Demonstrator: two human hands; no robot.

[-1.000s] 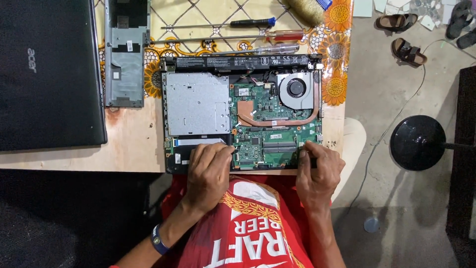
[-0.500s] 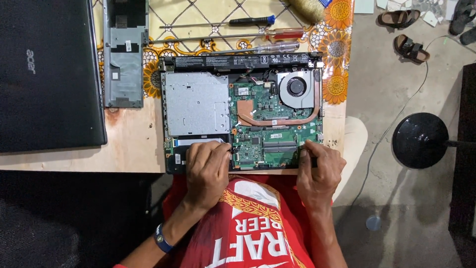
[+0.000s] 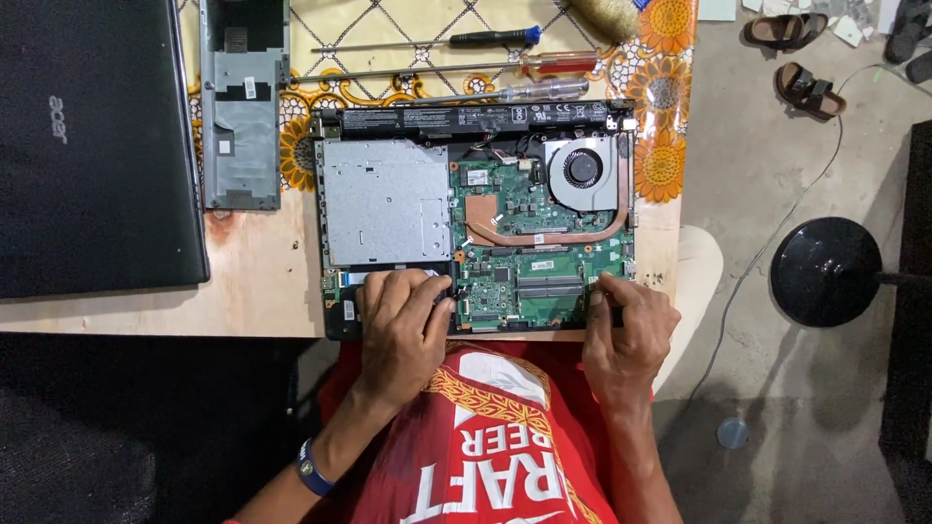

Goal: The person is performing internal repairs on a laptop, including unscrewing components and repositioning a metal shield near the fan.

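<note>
The opened laptop base (image 3: 476, 218) lies at the centre of the frame on the wooden counter (image 3: 262, 281), its green circuit board (image 3: 529, 243) and round fan (image 3: 581, 172) bared. The left hand (image 3: 403, 325) rests flat on the base's lower left edge, grip spread, as it did half a second ago. The right hand (image 3: 629, 335) curls over the lower right corner, fingers pressed on the rim, barely shifted. Three screwdrivers (image 3: 456, 41) lie above the base.

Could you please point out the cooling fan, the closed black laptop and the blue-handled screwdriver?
cooling fan (image 3: 582, 172), head view, on its round hub.
closed black laptop (image 3: 92, 146), head view, on its lid.
blue-handled screwdriver (image 3: 495, 37), head view, on its handle.
</note>
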